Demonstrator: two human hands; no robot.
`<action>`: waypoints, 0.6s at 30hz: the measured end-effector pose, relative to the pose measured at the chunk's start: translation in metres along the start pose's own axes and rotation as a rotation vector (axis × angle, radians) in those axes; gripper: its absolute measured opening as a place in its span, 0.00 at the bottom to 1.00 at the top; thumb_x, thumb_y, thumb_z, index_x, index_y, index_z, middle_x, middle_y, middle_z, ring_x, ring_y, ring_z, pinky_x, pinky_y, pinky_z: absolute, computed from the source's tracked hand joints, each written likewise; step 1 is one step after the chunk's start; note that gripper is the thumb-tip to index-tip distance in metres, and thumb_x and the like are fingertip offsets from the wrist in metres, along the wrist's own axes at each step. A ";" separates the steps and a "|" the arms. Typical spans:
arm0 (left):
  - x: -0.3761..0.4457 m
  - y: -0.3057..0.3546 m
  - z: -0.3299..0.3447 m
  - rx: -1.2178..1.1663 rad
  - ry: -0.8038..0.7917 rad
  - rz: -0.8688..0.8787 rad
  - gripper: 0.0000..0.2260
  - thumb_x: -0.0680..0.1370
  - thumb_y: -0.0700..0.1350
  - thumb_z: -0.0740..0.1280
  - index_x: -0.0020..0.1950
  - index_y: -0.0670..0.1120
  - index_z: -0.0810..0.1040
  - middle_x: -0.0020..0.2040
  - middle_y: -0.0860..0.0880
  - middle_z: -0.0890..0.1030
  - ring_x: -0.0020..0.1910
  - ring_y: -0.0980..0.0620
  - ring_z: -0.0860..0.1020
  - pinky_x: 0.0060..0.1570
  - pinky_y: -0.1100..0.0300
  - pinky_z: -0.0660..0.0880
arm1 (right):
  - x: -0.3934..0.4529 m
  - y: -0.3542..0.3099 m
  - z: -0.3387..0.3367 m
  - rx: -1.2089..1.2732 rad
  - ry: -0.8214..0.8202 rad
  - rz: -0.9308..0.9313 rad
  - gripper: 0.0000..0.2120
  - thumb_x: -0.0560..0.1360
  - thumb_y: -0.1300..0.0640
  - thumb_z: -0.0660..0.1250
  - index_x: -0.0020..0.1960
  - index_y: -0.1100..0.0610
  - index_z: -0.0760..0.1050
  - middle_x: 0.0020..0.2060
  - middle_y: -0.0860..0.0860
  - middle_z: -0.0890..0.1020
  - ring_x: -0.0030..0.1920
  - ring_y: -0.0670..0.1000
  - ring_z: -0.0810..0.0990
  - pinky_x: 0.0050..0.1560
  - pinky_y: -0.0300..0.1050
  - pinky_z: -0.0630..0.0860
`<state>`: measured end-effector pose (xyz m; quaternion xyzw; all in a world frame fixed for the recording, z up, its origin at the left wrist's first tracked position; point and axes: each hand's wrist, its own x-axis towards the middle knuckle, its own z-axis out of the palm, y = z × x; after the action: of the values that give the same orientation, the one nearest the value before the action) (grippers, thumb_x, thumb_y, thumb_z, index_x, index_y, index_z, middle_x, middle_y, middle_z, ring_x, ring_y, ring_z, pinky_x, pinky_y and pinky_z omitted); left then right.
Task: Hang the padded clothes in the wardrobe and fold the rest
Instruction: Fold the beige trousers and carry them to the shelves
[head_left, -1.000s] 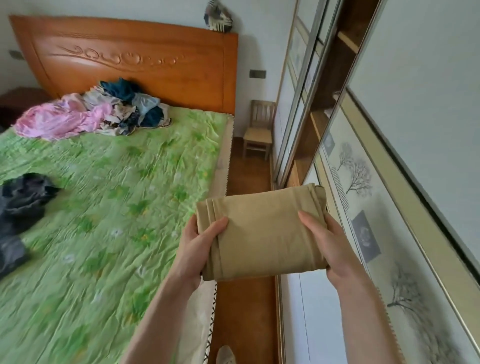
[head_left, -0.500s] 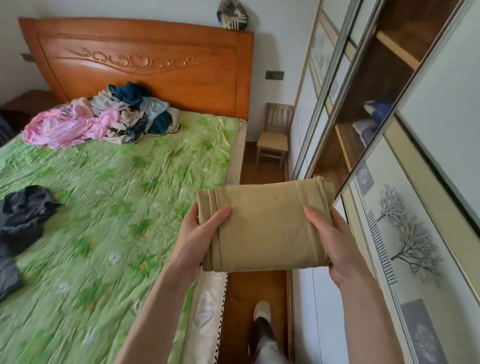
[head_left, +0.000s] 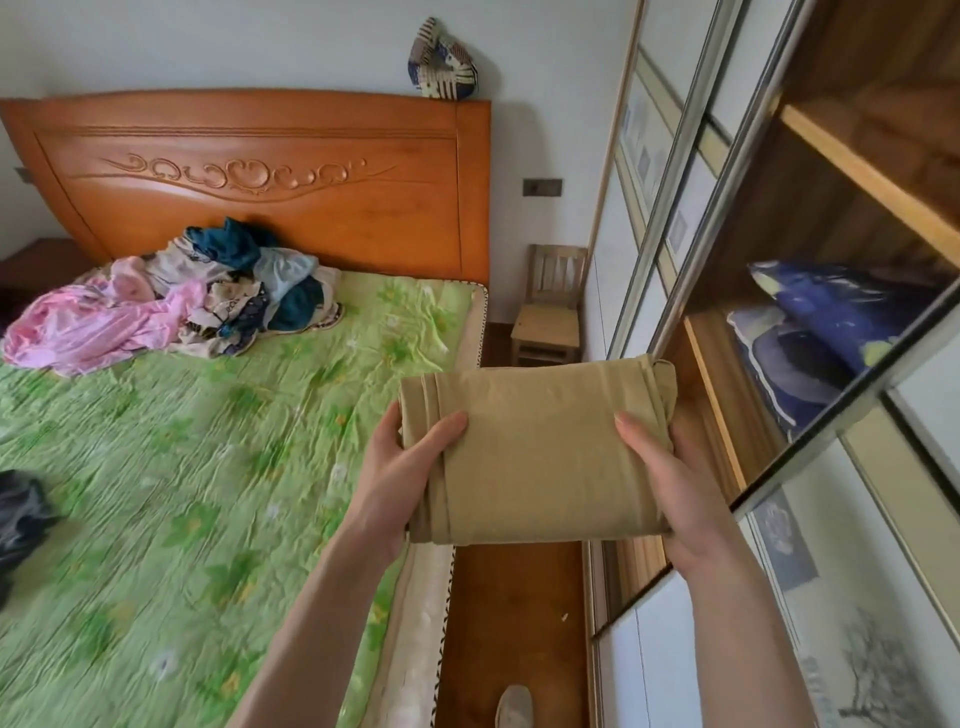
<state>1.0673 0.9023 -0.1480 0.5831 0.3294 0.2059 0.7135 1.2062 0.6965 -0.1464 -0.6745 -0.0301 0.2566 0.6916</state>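
Observation:
A folded tan garment (head_left: 540, 447) is held flat in front of me, over the gap between bed and wardrobe. My left hand (head_left: 402, 467) grips its left edge, thumb on top. On the right edge my right hand (head_left: 670, 478) grips the same way. The open wardrobe (head_left: 769, 291) is at the right, with wooden shelves behind a sliding door. A pile of unfolded clothes (head_left: 208, 301), pink, blue and white, lies by the headboard. A dark garment (head_left: 21, 514) lies at the bed's left edge.
The bed (head_left: 182, 493) has a green flowered cover and an orange wooden headboard (head_left: 260, 176). A blue bedding bundle (head_left: 821, 332) fills one wardrobe shelf. A small wooden chair (head_left: 550, 306) stands in the far corner. My foot (head_left: 514, 706) is on the narrow wooden floor strip.
I have stepped forward along the bed toward the wardrobe opening. Its shelves and the blue bundle have come into view. Both hands still hold the tan garment the same way.

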 end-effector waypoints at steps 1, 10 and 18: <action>0.012 0.004 0.005 0.000 -0.007 0.004 0.17 0.77 0.50 0.76 0.65 0.54 0.79 0.53 0.52 0.88 0.51 0.50 0.87 0.50 0.49 0.84 | 0.012 -0.004 0.000 0.001 0.000 0.000 0.28 0.72 0.40 0.74 0.70 0.41 0.73 0.60 0.46 0.83 0.59 0.51 0.83 0.59 0.55 0.79; 0.092 0.021 0.042 0.020 -0.080 -0.035 0.24 0.72 0.54 0.77 0.67 0.56 0.78 0.54 0.51 0.87 0.51 0.50 0.87 0.49 0.49 0.84 | 0.088 -0.024 -0.008 0.011 0.031 0.010 0.33 0.69 0.36 0.74 0.72 0.39 0.71 0.62 0.46 0.81 0.60 0.52 0.81 0.61 0.57 0.78; 0.170 0.035 0.094 0.008 -0.197 -0.056 0.23 0.73 0.52 0.76 0.67 0.52 0.78 0.54 0.51 0.88 0.51 0.50 0.87 0.44 0.55 0.84 | 0.146 -0.055 -0.024 0.025 0.161 -0.048 0.14 0.73 0.42 0.73 0.57 0.35 0.76 0.57 0.41 0.83 0.55 0.46 0.82 0.51 0.48 0.78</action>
<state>1.2564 0.9604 -0.1433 0.5937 0.2745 0.1259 0.7458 1.3595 0.7347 -0.1411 -0.6835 0.0125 0.1853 0.7059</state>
